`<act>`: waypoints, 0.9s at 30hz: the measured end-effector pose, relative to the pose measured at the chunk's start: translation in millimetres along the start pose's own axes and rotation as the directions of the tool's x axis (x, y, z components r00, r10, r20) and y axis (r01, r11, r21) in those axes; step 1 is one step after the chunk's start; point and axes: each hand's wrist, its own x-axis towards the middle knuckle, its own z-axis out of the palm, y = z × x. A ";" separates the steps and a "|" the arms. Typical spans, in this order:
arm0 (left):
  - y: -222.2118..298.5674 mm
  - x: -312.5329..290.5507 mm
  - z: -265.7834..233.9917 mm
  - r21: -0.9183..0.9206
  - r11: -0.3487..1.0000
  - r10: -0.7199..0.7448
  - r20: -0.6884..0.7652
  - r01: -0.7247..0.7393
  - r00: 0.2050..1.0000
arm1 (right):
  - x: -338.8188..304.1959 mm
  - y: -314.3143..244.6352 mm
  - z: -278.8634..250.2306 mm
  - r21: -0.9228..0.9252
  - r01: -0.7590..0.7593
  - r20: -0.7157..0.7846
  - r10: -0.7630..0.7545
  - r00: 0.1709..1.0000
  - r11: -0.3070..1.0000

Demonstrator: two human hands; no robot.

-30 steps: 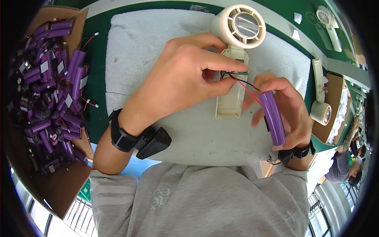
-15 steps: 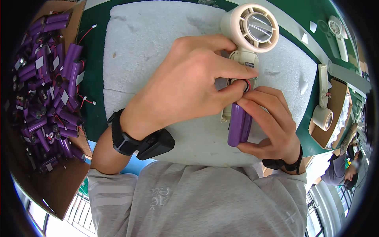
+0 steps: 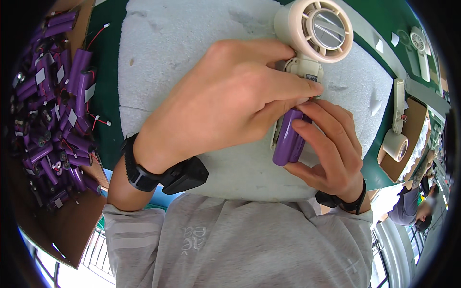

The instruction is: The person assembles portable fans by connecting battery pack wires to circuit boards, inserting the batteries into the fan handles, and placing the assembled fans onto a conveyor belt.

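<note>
Right hand (image 3: 342,156) clamps its fingers on the purple battery (image 3: 286,137), seemingly steadying it; left hand (image 3: 240,96), fingers' hold unclear, likely braces the cream fan (image 3: 307,29) beyond them.

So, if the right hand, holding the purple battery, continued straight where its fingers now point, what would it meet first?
Most likely the left hand, whose fingertips lie just beyond those of the right hand; depth is unclear, and they may be touching.
</note>
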 end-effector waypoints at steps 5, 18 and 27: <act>2.8 0.7 -2.7 -0.019 0.998 -0.062 0.035 0.063 0.997 | -6.3 -2.4 7.2 0.032 -0.027 -0.091 0.030 0.995 0.999; 0.1 -0.5 -3.1 -0.012 0.999 -0.048 0.061 0.048 0.997 | -12.8 -2.1 11.9 0.054 -0.089 -0.128 0.095 0.987 0.995; 2.5 0.0 -3.2 -0.038 0.995 -0.088 0.068 0.091 0.994 | -15.1 -7.2 9.8 0.142 -0.219 -0.103 0.234 0.967 0.965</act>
